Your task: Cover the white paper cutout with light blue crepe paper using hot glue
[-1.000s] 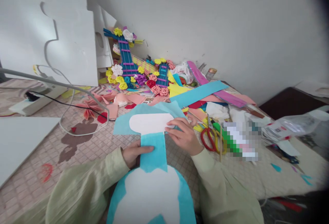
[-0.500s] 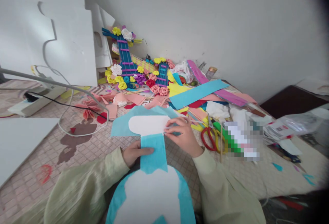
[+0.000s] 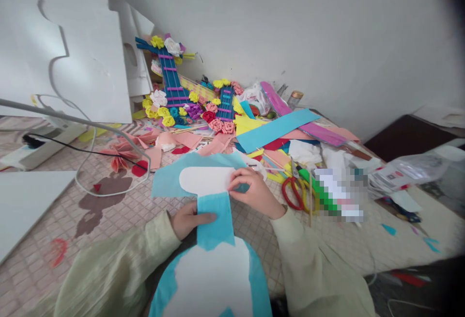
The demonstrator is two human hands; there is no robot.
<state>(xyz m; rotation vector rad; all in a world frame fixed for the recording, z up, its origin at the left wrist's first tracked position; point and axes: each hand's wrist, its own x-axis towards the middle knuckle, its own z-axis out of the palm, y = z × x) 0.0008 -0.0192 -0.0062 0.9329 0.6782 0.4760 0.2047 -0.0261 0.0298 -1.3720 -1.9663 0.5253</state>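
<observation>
A white guitar-shaped cutout lies in front of me, partly wrapped in light blue paper. My left hand grips the left edge of the paper-covered neck, thumb on top of the blue paper. At the right corner of the cutout's head, my right hand is curled, its fingers pressing folded blue paper against the white board. The cutout's round body rests near my lap with blue paper around its edges.
Red-handled scissors and a green glue tube lie right of my right hand. Paper flowers and blue stick ladders pile up by the wall. A long blue strip, white boards, a power strip and cable sit around.
My right hand has slid slightly left along the cutout's head, folding the blue paper over its right corner. The left hand keeps its hold on the neck.
</observation>
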